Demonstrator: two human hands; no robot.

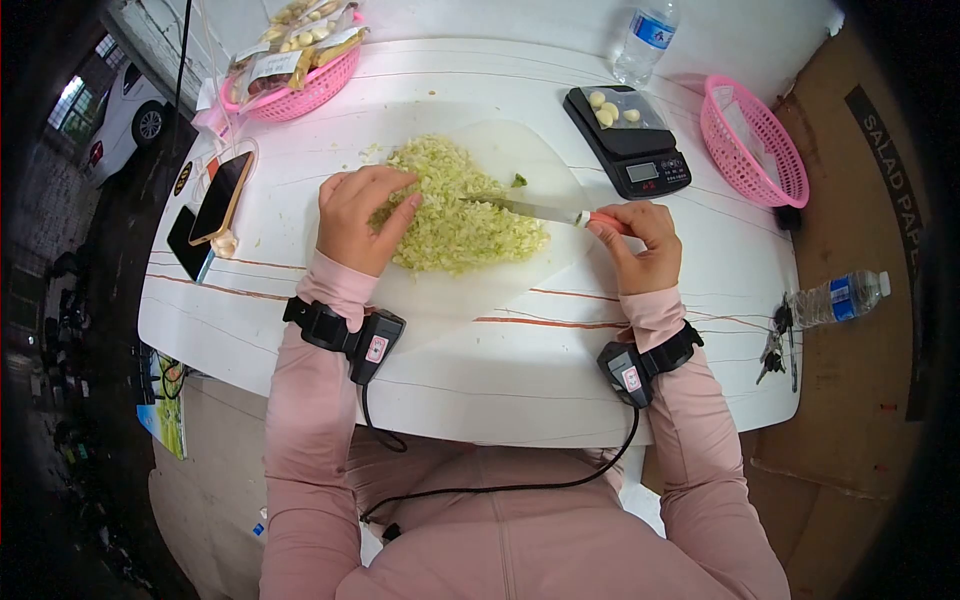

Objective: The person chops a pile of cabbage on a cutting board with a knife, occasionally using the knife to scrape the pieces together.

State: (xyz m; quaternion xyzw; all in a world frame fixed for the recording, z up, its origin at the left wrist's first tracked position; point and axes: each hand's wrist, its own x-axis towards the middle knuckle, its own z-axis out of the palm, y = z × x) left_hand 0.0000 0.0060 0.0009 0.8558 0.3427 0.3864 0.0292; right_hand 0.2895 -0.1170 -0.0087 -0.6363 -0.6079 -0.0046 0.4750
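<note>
Clenches fingers [612, 236] of right hand [648, 248] round knife [530, 210], blade pointing to 9 o'clock over green pile [470, 238]. Rests left hand [358, 215], fingers bent loose, on pile's 9 o'clock edge.

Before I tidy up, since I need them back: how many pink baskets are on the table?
2. One basket at the far left corner, holding packets; the other at the far right, beside the scale. None seems hidden.

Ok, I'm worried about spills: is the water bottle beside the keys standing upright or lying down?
Lying down: the water bottle rests on its side, cap pointing away from the keys beside it.
</note>
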